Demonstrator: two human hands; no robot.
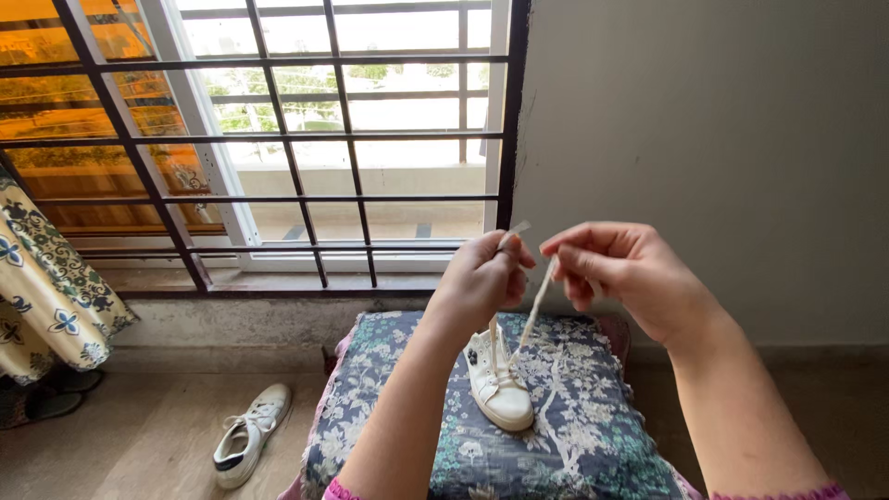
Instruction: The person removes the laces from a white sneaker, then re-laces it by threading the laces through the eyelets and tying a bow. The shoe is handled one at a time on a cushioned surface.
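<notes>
1. White sneaker (498, 384) sits just below both hands, toe pointing toward the person, on a floral cushion (574, 435).
2. Its laces (536, 306) run up from the eyelets to the hands, two strands pulled fairly taut, one per hand.
3. Left hand (482, 278): closed narrow, fingers curled in, pinching a lace end; the tip sticks out above the thumb. Directly over the shoe's heel end.
4. Right hand (625, 273): thumb & forefinger pinched shut on the other strand, remaining fingers loosely bent. Sits just right of the left hand, near but not touching.
5. Cushion: dark blue w/ pale flower print, under the shoe & beneath both forearms.
6. Second white sneaker (248, 433) lies on the floor, well left of the left arm, laces loose.
7. Barred window (278, 139) beyond the hands, up & left; plain wall (704, 130) behind the right hand.
8. Patterned curtain (42, 287) at far left, well apart from both hands.
</notes>
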